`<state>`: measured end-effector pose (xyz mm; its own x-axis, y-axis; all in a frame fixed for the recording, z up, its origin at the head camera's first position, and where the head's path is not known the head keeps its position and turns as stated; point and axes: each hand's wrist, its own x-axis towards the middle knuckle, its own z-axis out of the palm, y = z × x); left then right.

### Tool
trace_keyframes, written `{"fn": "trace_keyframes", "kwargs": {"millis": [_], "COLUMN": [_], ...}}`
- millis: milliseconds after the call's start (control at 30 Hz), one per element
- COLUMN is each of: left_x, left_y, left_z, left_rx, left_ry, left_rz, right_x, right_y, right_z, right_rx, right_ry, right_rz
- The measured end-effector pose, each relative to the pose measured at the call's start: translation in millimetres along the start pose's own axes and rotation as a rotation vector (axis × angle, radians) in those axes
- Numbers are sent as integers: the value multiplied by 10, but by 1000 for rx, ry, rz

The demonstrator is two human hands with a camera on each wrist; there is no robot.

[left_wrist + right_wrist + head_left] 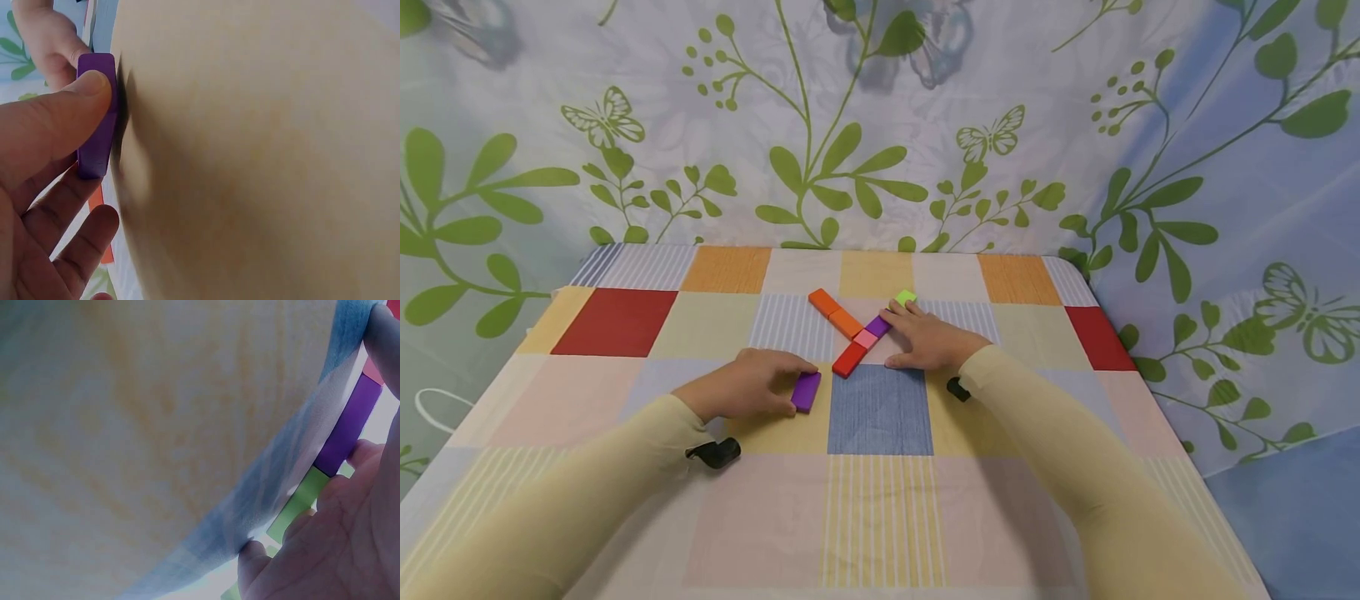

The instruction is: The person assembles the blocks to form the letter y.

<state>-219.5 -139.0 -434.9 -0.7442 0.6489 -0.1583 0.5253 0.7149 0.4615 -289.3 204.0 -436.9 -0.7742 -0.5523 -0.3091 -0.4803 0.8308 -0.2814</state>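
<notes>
My left hand (741, 385) pinches a flat purple block (806, 392) just above the cloth, its thumb lying on one face in the left wrist view. Ahead and to the right, a diagonal row runs from a red block (849, 359) through a small pink block (866, 339) and a second purple block (877, 326) to a green block (299, 503). Two orange blocks (835, 313) branch off toward the far left. My right hand (934, 340) rests beside the row, fingers loosely extended against the purple and green blocks and partly hiding them.
A patchwork cloth (880, 414) covers the table. Behind it hangs a pale curtain (865, 108) printed with leaves and butterflies. Black straps (715, 453) show at both wrists. A white cord (437, 404) loops beyond the table's left edge.
</notes>
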Motion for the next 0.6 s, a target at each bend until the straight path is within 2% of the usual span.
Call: {"fn": "trace_keyframes", "kwargs": {"millis": [133,300,600], "left_x": [42,91,175], "left_y": [68,149,202], "left_z": [19,38,80], "left_rx": [7,11,62], "left_ry": [-3,-15,-24], "left_rz": [33,33,62], "right_x": [2,-1,-10], "right_y": [3,1,-7], "right_z": [1,3,-6], "right_rx": [-2,0,5], "right_ry": [0,1,2], "right_rz": [2,2,-4]}}
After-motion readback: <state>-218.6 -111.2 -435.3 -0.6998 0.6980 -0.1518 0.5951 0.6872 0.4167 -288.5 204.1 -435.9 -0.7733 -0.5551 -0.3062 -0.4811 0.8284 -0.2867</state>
